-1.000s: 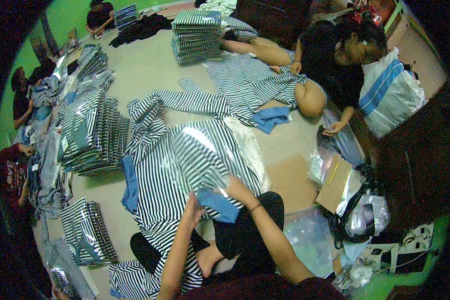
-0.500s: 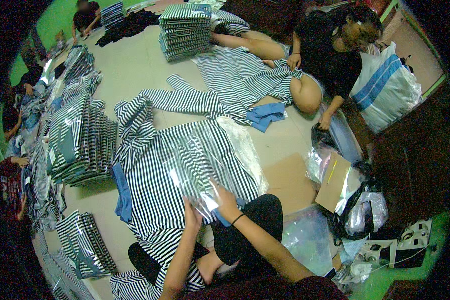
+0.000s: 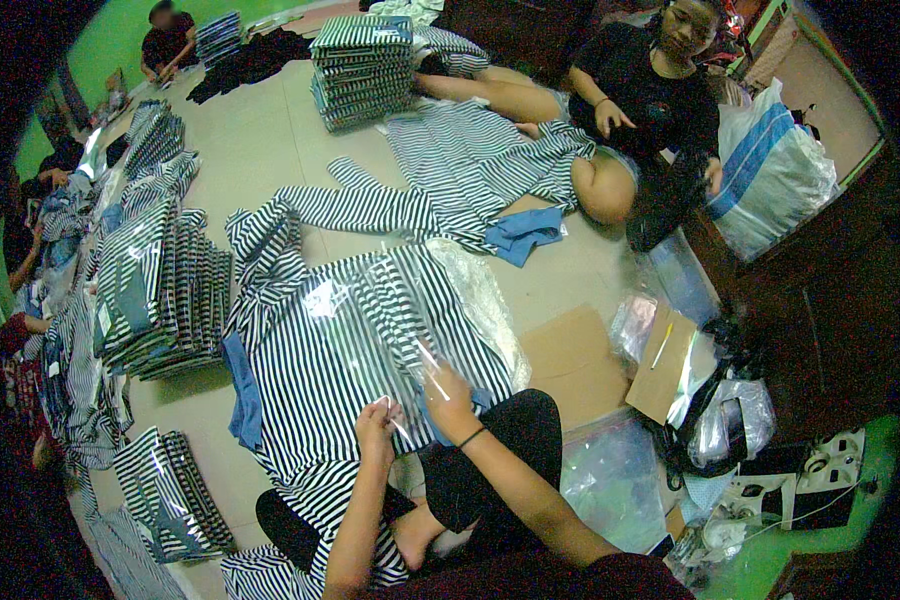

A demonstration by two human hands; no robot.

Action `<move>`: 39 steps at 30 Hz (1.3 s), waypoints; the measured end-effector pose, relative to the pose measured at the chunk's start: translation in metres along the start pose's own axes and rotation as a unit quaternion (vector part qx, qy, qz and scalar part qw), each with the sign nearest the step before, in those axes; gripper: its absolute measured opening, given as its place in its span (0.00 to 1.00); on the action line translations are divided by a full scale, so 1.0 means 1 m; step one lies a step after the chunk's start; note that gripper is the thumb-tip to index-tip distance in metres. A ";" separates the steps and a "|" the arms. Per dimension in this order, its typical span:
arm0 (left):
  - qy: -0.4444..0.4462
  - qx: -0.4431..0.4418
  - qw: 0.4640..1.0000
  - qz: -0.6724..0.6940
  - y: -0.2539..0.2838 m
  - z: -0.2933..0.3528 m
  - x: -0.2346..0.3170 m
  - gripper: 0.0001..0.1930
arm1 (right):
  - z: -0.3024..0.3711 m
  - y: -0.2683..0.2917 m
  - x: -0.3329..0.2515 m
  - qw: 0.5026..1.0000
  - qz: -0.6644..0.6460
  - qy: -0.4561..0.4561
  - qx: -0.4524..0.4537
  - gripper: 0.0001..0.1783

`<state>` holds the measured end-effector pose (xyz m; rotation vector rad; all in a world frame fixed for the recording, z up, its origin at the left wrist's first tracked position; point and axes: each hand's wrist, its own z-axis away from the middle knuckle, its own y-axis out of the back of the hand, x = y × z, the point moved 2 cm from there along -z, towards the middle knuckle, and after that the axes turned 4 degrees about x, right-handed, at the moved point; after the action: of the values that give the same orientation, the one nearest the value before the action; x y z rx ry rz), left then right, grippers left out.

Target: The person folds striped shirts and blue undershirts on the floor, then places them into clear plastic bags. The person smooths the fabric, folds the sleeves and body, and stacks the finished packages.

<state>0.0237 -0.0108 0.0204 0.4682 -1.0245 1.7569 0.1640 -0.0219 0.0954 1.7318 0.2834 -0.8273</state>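
Note:
My left hand (image 3: pixel 375 428) pinches the lower edge of a clear plastic bag (image 3: pixel 335 325). The bag spreads glossy over a black-and-white striped shirt (image 3: pixel 288 400), laid flat with a blue cuff at its left. A narrow folded striped garment (image 3: pixel 385 290) shows through the bag's right part. My right hand (image 3: pixel 450 402) closes on the near end of this folded garment, and glare on the plastic partly veils its fingertips. Blue cloth lies beside the right wrist. Whether the garment is fully inside the bag I cannot tell.
Tall stacks of bagged striped shirts (image 3: pixel 165 285) stand left; another stack (image 3: pixel 362 75) is at the far middle. A co-worker (image 3: pixel 650 110) sits far right beside a white sack (image 3: pixel 775 170). Cardboard (image 3: pixel 575 360) and clear bags (image 3: pixel 615 485) lie at my right.
The plastic bag has spread out leftward and flattens over the shirt. My left hand has shifted slightly left with its edge. The co-worker has straightened up, raising a black bag.

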 end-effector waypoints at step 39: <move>-0.036 0.051 0.998 0.027 -0.017 -0.001 0.028 0.06 | -0.007 -0.016 -0.005 0.947 0.024 0.278 -0.160 0.23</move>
<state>0.0274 0.0080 0.0466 0.5762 -1.0092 1.8577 0.1544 -0.0087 0.0874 1.6207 0.7105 -0.2191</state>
